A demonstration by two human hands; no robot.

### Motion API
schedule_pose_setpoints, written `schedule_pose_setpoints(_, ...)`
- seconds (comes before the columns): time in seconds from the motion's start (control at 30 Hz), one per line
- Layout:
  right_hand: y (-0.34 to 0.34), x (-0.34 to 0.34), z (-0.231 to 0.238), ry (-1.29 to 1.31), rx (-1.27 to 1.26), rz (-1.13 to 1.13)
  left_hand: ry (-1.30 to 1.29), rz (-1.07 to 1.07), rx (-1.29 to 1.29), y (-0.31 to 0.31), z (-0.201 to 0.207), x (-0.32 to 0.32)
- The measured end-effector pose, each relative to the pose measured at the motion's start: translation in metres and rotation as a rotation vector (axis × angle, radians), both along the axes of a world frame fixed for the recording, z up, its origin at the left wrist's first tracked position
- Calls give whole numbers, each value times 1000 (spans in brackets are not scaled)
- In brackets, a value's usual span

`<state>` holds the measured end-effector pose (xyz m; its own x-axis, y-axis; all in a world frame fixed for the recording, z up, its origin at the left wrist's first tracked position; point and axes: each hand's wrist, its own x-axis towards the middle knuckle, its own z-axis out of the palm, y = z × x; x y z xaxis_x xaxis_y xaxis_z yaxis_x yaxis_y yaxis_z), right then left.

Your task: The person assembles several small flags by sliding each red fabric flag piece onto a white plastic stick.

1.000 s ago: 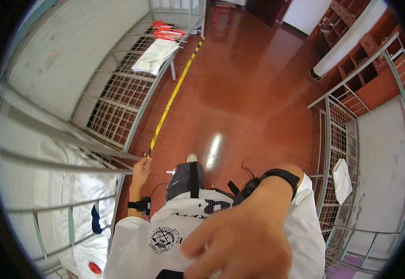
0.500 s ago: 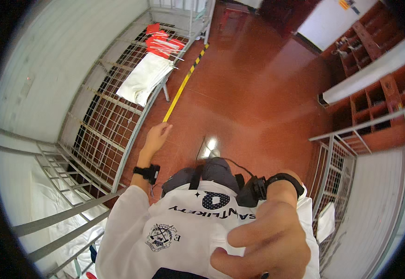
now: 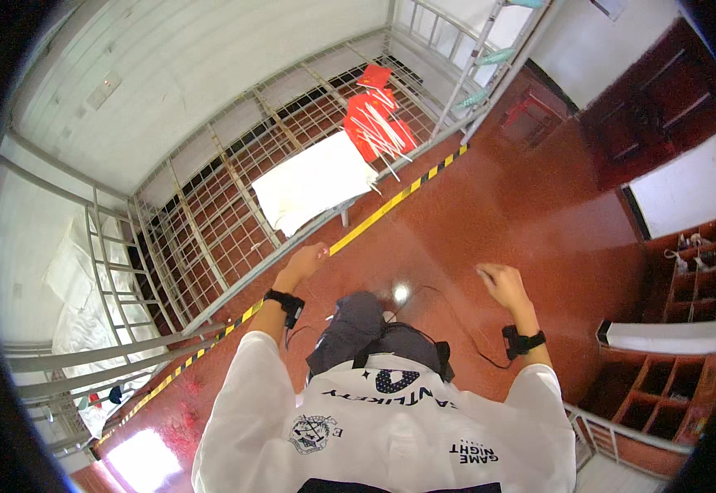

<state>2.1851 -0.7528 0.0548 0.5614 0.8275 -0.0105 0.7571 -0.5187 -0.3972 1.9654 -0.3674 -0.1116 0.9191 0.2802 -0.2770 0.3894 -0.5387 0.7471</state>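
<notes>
My left hand (image 3: 304, 263) hovers beside the near rail of a metal bed frame (image 3: 210, 308), its fingers loosely bent and nothing visible in them. To the right, over the red floor, my right hand (image 3: 504, 286) is raised with its fingers loosely bent, also holding nothing. Each wrist wears a black strap with a small device. On the bed's wire mesh lies a folded white cloth (image 3: 313, 181), just beyond my left hand. Right beside it is a pile of small red flags (image 3: 370, 123) on white sticks. Neither hand touches the cloth or the flags.
Yellow-black tape (image 3: 391, 209) runs along the floor by the bed. A ladder with green treads (image 3: 485, 78) stands at the bed's far end. Wooden cubby shelves (image 3: 662, 386) are at the right, a dark red door (image 3: 654, 99) beyond. A thin cable hangs near my right wrist.
The view has turned, and the bed, cloth and flags now sit further right. My right hand has moved from close in front of my chest out to the right, away from my body.
</notes>
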Motion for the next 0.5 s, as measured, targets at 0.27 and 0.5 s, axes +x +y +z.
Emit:
schedule_pose_setpoints(0.27, 18, 191, -93, -46, -340, -73, 283, -404, 633, 132, -68, 89)
schedule_pose_setpoints(0.5, 174, 282, -223, -146, 105, 161, 68, -254, 816, 174, -213, 260)
